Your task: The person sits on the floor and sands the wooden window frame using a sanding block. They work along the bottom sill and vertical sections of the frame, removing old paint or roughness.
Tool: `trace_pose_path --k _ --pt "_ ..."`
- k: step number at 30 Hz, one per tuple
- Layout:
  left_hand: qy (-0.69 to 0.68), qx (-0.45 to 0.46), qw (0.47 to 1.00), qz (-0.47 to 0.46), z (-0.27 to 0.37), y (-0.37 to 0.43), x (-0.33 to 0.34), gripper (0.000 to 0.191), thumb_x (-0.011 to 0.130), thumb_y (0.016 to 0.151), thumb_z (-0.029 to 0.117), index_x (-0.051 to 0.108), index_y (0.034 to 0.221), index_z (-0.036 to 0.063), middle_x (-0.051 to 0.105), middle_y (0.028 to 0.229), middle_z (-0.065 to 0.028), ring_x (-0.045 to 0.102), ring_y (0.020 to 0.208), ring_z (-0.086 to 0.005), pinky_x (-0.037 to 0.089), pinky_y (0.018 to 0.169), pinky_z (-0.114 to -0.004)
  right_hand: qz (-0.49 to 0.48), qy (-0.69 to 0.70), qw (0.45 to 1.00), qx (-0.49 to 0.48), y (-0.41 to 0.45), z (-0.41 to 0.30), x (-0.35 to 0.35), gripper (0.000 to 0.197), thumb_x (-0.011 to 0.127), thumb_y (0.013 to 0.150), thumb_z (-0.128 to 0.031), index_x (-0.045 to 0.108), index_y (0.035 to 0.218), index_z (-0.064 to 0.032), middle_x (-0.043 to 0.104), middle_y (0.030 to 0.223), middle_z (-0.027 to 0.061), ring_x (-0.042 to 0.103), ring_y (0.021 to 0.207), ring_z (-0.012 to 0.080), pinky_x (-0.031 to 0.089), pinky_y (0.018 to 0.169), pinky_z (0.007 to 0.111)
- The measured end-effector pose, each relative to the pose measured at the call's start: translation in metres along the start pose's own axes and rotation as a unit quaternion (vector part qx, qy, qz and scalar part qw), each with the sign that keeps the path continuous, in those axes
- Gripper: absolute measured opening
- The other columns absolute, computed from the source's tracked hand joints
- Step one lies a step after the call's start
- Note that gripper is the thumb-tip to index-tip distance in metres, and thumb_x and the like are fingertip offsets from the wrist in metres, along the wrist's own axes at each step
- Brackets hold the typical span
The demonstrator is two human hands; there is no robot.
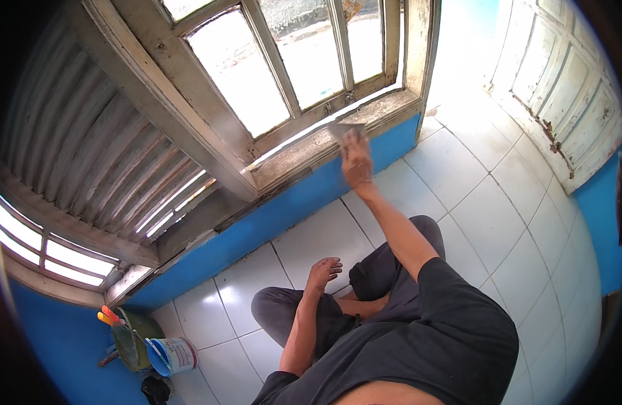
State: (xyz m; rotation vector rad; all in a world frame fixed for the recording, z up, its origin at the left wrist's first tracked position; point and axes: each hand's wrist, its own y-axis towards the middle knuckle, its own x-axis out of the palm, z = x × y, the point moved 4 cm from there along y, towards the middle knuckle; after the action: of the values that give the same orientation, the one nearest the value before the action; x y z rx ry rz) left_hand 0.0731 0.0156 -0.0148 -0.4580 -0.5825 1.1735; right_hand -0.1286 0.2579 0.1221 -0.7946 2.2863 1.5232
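Note:
My right hand [357, 161] reaches forward to the worn wooden window sill [301, 151]. Beneath its fingertips is a dark flat sheet [345, 130], which looks like sandpaper; blur hides its exact edges. The sheet rests against the sill, below the glazed wooden window sash [285, 109]. Beside my left knee, my left hand [323, 275] hovers over my lap with nothing in it, its fingers slightly apart.
A louvred wooden shutter panel [103, 131] fills the left. On the tiled floor [311, 243], by the blue wall [52, 329], stand a green bucket [131, 344] with orange and yellow handles and a small paint pail [182, 356]. A peeling panelled door [559, 96] stands at right.

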Motion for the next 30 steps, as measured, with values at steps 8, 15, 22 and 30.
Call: trace_pose_path --k 8,15,22,30 --pt "0.019 0.002 1.0 -0.007 0.006 0.008 0.004 0.036 0.06 0.096 0.03 0.062 0.12 0.0028 0.069 0.111 -0.0115 0.067 0.099 -0.0212 0.051 0.088 -0.033 -0.024 -0.016 0.999 0.034 0.008 0.009 0.0 0.042 0.047 0.102 -0.024 0.057 0.132 0.003 0.051 0.141 0.0234 0.046 0.129 0.0468 0.033 0.113 0.05" --pt "0.004 -0.003 1.0 -0.014 -0.001 0.0 0.006 0.036 0.063 0.094 0.033 0.065 0.116 0.0048 0.07 0.105 -0.0074 0.065 0.092 -0.0163 0.049 0.082 -0.029 -0.042 -0.03 0.991 0.12 0.039 0.025 -0.006 0.046 0.045 0.102 -0.025 0.053 0.134 0.0077 0.048 0.144 0.0257 0.041 0.136 0.0434 0.031 0.115 0.049" --pt "0.016 0.009 1.0 -0.007 0.008 -0.001 0.009 0.036 0.062 0.095 0.034 0.065 0.116 0.0051 0.069 0.105 -0.0073 0.065 0.093 -0.0164 0.049 0.084 -0.029 0.007 -0.038 0.994 0.103 0.045 0.039 0.0 0.043 0.045 0.103 -0.026 0.057 0.131 0.0039 0.053 0.139 0.0247 0.044 0.133 0.0448 0.031 0.115 0.048" --pt "0.02 0.023 0.999 -0.012 0.013 0.001 0.011 0.035 0.061 0.095 0.033 0.065 0.116 0.0045 0.07 0.105 -0.0073 0.065 0.095 -0.016 0.049 0.084 -0.029 -0.004 -0.096 0.994 0.041 0.042 0.055 0.005 0.037 0.048 0.101 -0.021 0.06 0.126 0.003 0.051 0.139 0.0268 0.042 0.134 0.0458 0.035 0.113 0.048"
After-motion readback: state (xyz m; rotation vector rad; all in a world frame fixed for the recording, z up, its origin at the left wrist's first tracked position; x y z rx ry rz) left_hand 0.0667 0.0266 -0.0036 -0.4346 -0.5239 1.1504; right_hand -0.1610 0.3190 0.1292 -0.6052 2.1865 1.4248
